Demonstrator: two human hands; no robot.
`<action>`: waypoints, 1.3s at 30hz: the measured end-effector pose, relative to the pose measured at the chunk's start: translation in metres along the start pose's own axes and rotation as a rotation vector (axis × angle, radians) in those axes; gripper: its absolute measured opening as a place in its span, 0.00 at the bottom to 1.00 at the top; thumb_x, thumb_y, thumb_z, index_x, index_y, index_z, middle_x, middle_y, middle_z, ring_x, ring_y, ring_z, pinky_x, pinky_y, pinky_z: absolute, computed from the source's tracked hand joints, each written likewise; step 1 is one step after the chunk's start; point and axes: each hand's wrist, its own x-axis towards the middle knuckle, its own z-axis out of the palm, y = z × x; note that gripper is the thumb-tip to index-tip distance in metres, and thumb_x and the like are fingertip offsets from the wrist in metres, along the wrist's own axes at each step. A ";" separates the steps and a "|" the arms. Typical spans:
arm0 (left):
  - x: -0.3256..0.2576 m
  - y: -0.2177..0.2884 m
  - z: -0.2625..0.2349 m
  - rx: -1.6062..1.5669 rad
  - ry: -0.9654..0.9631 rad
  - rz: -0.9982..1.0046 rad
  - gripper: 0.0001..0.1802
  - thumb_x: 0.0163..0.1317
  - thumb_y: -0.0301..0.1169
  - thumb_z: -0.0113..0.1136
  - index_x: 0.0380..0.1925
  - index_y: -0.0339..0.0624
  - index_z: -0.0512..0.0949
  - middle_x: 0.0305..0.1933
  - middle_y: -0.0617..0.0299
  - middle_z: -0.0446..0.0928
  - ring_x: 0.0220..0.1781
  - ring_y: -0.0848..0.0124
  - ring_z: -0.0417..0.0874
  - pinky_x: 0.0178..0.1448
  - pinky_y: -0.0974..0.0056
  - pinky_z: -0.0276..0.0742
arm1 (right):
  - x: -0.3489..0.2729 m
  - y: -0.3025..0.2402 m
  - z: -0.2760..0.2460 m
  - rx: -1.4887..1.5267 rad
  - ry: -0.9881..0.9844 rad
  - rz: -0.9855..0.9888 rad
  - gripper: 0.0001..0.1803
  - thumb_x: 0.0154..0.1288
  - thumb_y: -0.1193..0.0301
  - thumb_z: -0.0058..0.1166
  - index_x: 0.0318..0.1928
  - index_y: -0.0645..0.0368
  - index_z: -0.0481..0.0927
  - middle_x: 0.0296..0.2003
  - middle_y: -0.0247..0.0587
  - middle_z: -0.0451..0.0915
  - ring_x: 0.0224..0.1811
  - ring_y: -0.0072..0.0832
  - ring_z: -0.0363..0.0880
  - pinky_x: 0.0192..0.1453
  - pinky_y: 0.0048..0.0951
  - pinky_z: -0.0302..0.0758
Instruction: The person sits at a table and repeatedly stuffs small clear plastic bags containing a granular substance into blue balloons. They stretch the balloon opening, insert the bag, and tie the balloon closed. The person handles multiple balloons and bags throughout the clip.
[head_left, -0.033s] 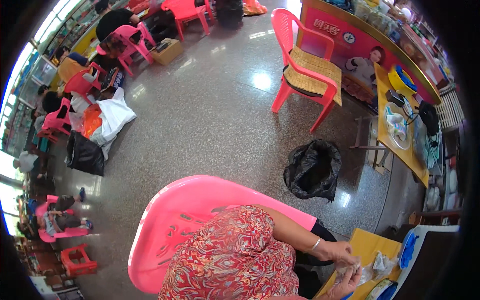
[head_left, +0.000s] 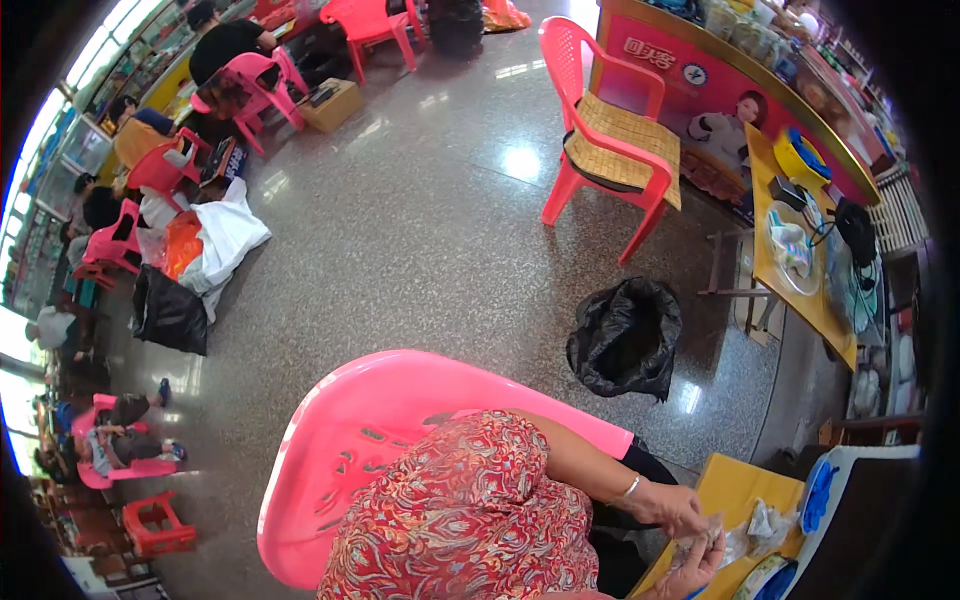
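Note:
Above a yellow wooden table (head_left: 728, 482) at the lower right, my two hands meet. My left hand (head_left: 676, 508), with a silver bangle at the wrist, has its fingers pinched together. Opposite it, the thumb and fingers of my right hand (head_left: 698, 568) close from below. Between the fingertips is a small piece of thin clear plastic (head_left: 714, 524); its exact shape is too small to tell. Beside the hands, crumpled clear plastic bags (head_left: 768, 526) with whitish contents lie on the tabletop. A blue object (head_left: 819, 497) sits at the table's far side.
I sit in a pink plastic chair (head_left: 385, 385). A bin with a black liner (head_left: 626, 338) and a red armchair with a woven mat (head_left: 620, 135) stand on the floor. A wooden side table (head_left: 765, 215) holds a yellow tub. Other people sit along the left.
The fingers of my left hand have shifted slightly at the plastic. Everything else looks the same.

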 end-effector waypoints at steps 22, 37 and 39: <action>-0.019 -0.038 0.038 0.285 -0.153 0.165 0.22 0.46 0.25 0.69 0.43 0.41 0.73 0.37 0.63 0.72 0.37 0.72 0.75 0.35 0.67 0.76 | -0.039 0.063 -0.063 0.298 -0.095 0.112 0.20 0.64 0.65 0.55 0.51 0.66 0.72 0.40 0.49 0.77 0.40 0.38 0.78 0.46 0.37 0.77; -0.016 -0.061 0.049 0.195 0.026 0.001 0.18 0.45 0.18 0.64 0.39 0.37 0.71 0.28 0.57 0.73 0.26 0.65 0.80 0.25 0.62 0.80 | -0.053 0.098 -0.113 0.046 0.088 -0.096 0.21 0.66 0.67 0.54 0.54 0.67 0.71 0.49 0.54 0.75 0.50 0.43 0.76 0.55 0.40 0.73; -0.006 -0.066 0.042 0.211 0.003 0.052 0.18 0.45 0.18 0.64 0.37 0.38 0.71 0.30 0.58 0.73 0.27 0.65 0.80 0.25 0.62 0.81 | -0.045 0.123 -0.128 0.361 0.046 0.102 0.25 0.66 0.67 0.54 0.60 0.67 0.66 0.54 0.51 0.73 0.54 0.40 0.75 0.58 0.40 0.73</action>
